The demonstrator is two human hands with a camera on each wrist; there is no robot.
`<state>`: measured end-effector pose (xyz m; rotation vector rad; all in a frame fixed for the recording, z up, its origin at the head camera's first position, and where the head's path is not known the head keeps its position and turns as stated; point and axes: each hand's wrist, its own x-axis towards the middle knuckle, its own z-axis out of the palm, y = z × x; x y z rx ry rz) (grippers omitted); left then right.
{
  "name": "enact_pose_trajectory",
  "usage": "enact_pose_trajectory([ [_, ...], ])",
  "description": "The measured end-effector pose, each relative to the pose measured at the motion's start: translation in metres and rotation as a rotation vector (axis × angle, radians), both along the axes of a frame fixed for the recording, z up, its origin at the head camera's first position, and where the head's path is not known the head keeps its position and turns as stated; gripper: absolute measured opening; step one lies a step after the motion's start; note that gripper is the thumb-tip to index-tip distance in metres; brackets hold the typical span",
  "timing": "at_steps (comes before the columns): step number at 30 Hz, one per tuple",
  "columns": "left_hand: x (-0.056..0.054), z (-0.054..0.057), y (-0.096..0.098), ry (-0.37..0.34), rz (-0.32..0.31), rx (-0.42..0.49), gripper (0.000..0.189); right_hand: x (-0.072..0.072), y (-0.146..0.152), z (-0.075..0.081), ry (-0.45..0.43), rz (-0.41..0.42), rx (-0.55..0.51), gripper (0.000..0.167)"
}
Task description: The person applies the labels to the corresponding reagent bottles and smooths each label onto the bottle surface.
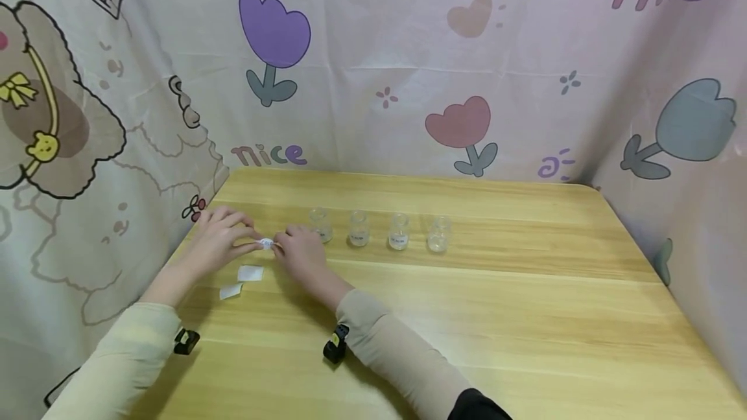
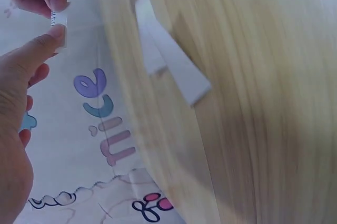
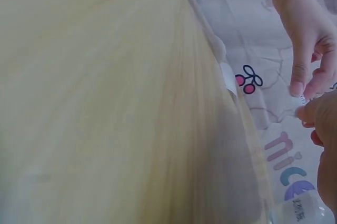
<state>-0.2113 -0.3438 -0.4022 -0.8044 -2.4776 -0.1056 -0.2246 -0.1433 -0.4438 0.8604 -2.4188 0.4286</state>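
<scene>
My left hand (image 1: 218,238) and my right hand (image 1: 302,251) meet above the left part of the table. Between their fingertips is a small white printed label (image 1: 266,244), pinched at opposite ends. In the left wrist view the label (image 2: 59,24) appears as a narrow strip with dark print, partly covered by thumb and fingers. Two white paper pieces (image 1: 250,273) (image 1: 230,291) lie on the wood below the hands; the left wrist view shows these slips (image 2: 179,66) overlapping from its angle. A small clear glass jar (image 1: 321,224) stands just right of the right hand, partly behind it.
Several clear glass jars stand in a row, including one (image 1: 358,229) and another (image 1: 399,232) with white printed labels. On the rightmost jar (image 1: 439,234) I make out no label. The wooden table (image 1: 525,316) meets a patterned cloth (image 1: 362,31) at the back and sides.
</scene>
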Motion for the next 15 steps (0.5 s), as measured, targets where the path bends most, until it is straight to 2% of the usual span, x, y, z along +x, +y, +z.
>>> enact_pose_trajectory([
  [5,0.005,0.001,0.014,0.018,0.002,0.029,0.021,0.004,0.017,0.001,0.072,0.024,-0.035,0.013],
  [15,0.009,0.002,0.039,0.059,-0.06,0.087,0.024,0.013,0.048,0.011,0.099,0.016,-0.071,0.011],
])
